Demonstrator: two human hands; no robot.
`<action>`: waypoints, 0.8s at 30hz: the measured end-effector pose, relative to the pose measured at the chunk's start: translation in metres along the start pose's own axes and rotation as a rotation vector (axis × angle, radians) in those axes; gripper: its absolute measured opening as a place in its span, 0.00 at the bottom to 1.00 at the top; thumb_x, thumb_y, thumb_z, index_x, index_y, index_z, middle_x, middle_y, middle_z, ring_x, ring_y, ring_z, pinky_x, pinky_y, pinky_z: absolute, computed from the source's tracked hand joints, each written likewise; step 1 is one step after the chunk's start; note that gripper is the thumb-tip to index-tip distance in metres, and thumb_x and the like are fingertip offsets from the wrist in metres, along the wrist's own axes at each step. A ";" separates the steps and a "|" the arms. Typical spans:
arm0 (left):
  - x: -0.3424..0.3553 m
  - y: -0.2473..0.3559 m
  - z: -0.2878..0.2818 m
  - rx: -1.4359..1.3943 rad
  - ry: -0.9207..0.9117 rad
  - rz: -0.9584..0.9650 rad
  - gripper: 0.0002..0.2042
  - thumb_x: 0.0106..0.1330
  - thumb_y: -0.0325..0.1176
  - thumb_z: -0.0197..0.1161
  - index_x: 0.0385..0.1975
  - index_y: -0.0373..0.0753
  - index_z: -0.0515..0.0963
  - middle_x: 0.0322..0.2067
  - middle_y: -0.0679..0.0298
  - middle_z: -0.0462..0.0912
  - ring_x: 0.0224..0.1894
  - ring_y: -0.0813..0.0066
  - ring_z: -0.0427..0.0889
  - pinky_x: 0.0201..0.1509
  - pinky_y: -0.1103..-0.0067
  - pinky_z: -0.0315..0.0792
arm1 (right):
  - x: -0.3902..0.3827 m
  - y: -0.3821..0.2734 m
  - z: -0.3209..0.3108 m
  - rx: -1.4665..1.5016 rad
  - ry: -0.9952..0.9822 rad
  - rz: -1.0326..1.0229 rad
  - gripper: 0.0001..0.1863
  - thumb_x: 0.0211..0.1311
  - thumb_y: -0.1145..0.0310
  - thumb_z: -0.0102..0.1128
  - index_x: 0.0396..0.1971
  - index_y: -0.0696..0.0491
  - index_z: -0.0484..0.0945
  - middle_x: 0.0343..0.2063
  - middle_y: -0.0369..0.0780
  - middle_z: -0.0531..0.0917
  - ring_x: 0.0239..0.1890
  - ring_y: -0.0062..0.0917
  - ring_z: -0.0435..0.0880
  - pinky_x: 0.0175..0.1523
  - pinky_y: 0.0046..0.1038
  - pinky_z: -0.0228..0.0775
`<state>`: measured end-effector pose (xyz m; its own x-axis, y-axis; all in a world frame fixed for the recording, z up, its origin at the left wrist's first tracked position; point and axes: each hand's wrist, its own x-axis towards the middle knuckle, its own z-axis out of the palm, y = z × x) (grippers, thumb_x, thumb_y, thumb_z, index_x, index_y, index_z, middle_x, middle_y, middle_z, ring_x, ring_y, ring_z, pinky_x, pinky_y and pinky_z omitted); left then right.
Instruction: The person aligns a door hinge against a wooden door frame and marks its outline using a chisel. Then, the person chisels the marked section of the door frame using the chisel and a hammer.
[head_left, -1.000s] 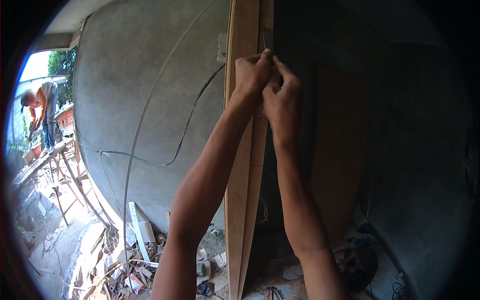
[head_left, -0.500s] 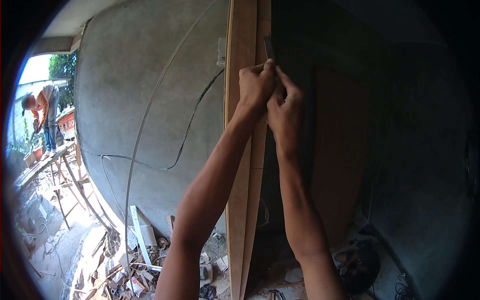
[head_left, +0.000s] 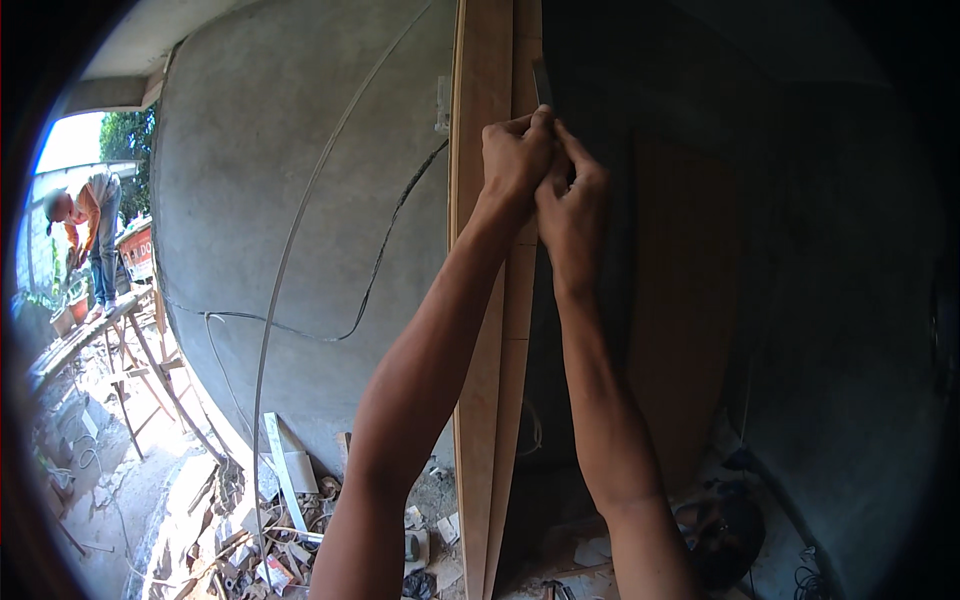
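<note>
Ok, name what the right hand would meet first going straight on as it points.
Likely the left hand: the right hand points up and left, toward it. Depth is unclear; they may already touch.

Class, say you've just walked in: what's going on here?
Someone's two hands are raised together at the edge of a tall wooden panel. The left hand pinches a thin flat blade that points upward. The right hand is close beside it; whatever it grips is hidden. Rubble lies below on the left, and outside another person bends over on a raised plank.
</note>
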<state>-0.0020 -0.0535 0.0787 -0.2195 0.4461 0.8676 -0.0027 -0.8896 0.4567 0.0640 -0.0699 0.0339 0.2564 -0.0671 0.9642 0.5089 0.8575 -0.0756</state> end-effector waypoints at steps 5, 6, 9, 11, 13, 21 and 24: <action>0.001 -0.002 0.000 -0.068 0.004 -0.039 0.20 0.70 0.41 0.61 0.42 0.26 0.84 0.26 0.52 0.87 0.30 0.72 0.85 0.36 0.74 0.78 | 0.003 -0.005 0.000 -0.001 -0.026 0.071 0.18 0.67 0.74 0.50 0.54 0.62 0.79 0.49 0.53 0.83 0.53 0.43 0.83 0.59 0.34 0.76; -0.003 -0.003 -0.001 -0.059 0.019 -0.014 0.19 0.70 0.41 0.60 0.42 0.26 0.84 0.26 0.52 0.86 0.30 0.73 0.85 0.35 0.74 0.78 | -0.003 -0.003 -0.002 -0.017 -0.014 0.035 0.18 0.67 0.74 0.50 0.54 0.62 0.79 0.48 0.53 0.83 0.52 0.43 0.84 0.58 0.35 0.76; -0.001 0.000 -0.001 -0.064 -0.009 -0.051 0.19 0.70 0.41 0.61 0.42 0.26 0.84 0.26 0.52 0.86 0.30 0.72 0.85 0.35 0.73 0.78 | -0.003 -0.002 0.000 -0.025 -0.010 0.023 0.18 0.66 0.74 0.51 0.54 0.61 0.79 0.48 0.53 0.84 0.52 0.43 0.84 0.58 0.35 0.76; 0.006 0.003 0.000 -0.082 -0.018 -0.047 0.19 0.70 0.40 0.61 0.42 0.25 0.84 0.26 0.52 0.86 0.30 0.72 0.85 0.36 0.73 0.78 | 0.002 -0.007 -0.002 -0.018 -0.019 0.048 0.18 0.66 0.74 0.51 0.54 0.61 0.79 0.48 0.53 0.84 0.52 0.43 0.84 0.58 0.35 0.77; 0.006 0.000 -0.001 -0.095 -0.032 -0.050 0.19 0.70 0.40 0.61 0.42 0.25 0.84 0.27 0.51 0.86 0.30 0.71 0.85 0.36 0.73 0.78 | 0.002 -0.010 -0.002 0.000 -0.059 0.091 0.23 0.62 0.79 0.47 0.58 0.63 0.76 0.52 0.54 0.82 0.57 0.39 0.82 0.61 0.31 0.73; 0.006 -0.006 -0.002 -0.083 -0.012 -0.067 0.20 0.69 0.42 0.61 0.43 0.26 0.84 0.27 0.50 0.87 0.31 0.70 0.87 0.37 0.73 0.79 | -0.003 -0.007 -0.002 -0.008 -0.052 0.086 0.24 0.61 0.80 0.46 0.57 0.63 0.76 0.52 0.54 0.82 0.57 0.40 0.82 0.62 0.31 0.72; 0.007 -0.007 0.002 -0.040 0.012 -0.027 0.20 0.69 0.42 0.61 0.42 0.26 0.84 0.27 0.50 0.87 0.31 0.70 0.86 0.37 0.73 0.79 | 0.001 0.000 0.002 -0.013 -0.037 0.045 0.21 0.63 0.78 0.49 0.56 0.62 0.77 0.52 0.53 0.82 0.56 0.41 0.82 0.61 0.32 0.74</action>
<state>-0.0021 -0.0437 0.0819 -0.2303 0.4694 0.8524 -0.0474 -0.8804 0.4719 0.0628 -0.0690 0.0357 0.2487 -0.0096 0.9685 0.5086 0.8523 -0.1222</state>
